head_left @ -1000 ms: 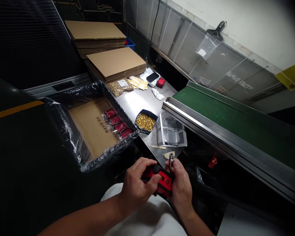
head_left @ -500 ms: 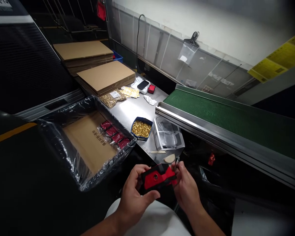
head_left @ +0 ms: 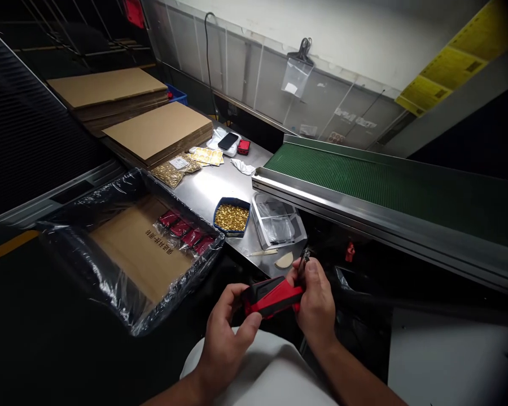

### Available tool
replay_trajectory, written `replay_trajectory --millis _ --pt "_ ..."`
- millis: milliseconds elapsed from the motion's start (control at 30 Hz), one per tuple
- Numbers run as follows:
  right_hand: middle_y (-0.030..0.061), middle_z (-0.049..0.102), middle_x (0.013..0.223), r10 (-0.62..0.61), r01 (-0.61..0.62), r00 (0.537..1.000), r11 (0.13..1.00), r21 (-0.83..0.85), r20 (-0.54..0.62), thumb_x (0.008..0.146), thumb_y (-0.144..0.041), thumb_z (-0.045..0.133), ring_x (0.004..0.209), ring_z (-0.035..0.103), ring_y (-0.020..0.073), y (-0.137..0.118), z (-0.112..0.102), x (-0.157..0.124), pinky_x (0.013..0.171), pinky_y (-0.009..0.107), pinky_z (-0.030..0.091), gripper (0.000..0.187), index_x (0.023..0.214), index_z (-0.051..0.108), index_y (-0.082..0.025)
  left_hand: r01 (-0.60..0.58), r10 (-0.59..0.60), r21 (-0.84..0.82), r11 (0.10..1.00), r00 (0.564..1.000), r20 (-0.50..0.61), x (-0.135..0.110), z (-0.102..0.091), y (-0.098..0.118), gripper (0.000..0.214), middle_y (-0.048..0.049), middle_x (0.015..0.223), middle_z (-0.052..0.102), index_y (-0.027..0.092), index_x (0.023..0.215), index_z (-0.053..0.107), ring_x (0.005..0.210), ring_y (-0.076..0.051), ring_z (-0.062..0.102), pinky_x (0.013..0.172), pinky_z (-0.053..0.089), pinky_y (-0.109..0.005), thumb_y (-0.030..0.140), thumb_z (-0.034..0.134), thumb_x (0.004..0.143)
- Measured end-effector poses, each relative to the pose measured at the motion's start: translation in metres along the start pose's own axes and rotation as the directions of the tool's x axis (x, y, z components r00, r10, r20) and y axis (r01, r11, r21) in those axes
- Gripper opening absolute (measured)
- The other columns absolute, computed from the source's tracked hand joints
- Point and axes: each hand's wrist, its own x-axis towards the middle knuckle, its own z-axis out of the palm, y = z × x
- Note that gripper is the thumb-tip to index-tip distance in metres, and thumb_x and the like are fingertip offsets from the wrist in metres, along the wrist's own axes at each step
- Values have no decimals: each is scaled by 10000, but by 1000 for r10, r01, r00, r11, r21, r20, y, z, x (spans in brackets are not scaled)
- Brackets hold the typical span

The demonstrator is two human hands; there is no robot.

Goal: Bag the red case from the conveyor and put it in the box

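A red-and-black plastic casing [head_left: 273,296] is held over my lap, its wedge-shaped face turned up. My left hand [head_left: 228,332] is closed around its left end, with the thumb along the near edge. At the other end, my right hand [head_left: 317,301] pinches a small dark metal piece [head_left: 303,264] with a shiny tip, close against the casing. Whether that piece is joined to the casing I cannot tell. Beyond the hands, a blue bin [head_left: 232,217] of small brass-coloured parts stands on the metal table [head_left: 207,189].
A clear-lidded tray [head_left: 279,220], a pale half-round piece [head_left: 284,260] and a thin stick [head_left: 262,252] lie nearby. To the left, a plastic-lined box [head_left: 131,248] holds bagged red items [head_left: 186,231]. A green conveyor [head_left: 334,175] runs right; cardboard stacks [head_left: 158,129] stand behind.
The casing has been turned, so its flat side with the round hole no longer faces me. My right hand has risen slightly with the metal piece. The whole view has shifted.
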Motion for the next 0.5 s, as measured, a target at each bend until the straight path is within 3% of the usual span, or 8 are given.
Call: replay_trajectory --millis 167,233,300,367,433,500 --pt "-7 485 640 -85 90 994 993 -72 72 954 -568 325 540 440 68 1 -5 -4 489 175 388 438 958 475 -156 -10 9 71 997 1000 23 2 5 2 427 -65 1010 574 178 1011 538 866 -195 569 759 477 -279 497 701 778" --pt "-2 499 662 -114 126 985 988 -85 132 965 -536 327 567 460 65 5 -10 -3 526 173 401 410 965 476 -153 13 -15 23 1000 996 87 6 1 1 449 -94 1083 563 168 977 553 930 -221 569 786 477 -295 555 678 785" --pt "-2 513 673 -109 141 963 983 -119 246 974 -495 336 565 464 56 10 -14 -5 538 167 393 378 968 484 -147 119 -102 -70 990 973 208 12 -6 -1 511 -125 1146 557 161 1051 562 1029 -263 558 844 478 -331 602 636 805" --pt "-4 524 665 -78 158 910 973 -168 407 980 -455 348 551 456 47 15 -15 -9 535 162 370 347 964 495 -142 233 -169 -122 965 904 394 20 -15 -2 610 -130 1152 570 157 1179 544 1088 -285 543 921 460 -369 595 682 778" --pt "-5 531 656 -54 195 832 960 -200 553 980 -425 364 557 457 47 21 -10 -14 548 163 360 321 939 503 -140 284 -180 -91 955 793 582 29 -23 -5 675 -112 1115 595 151 1216 555 1079 -287 548 960 440 -383 535 783 710" --pt "-9 539 654 -44 228 768 951 -209 639 980 -411 370 574 475 51 30 -2 -17 571 166 370 304 929 504 -143 305 -198 -32 952 691 695 36 -29 -12 667 -91 1063 615 145 1181 597 1045 -287 558 943 445 -378 487 835 661"
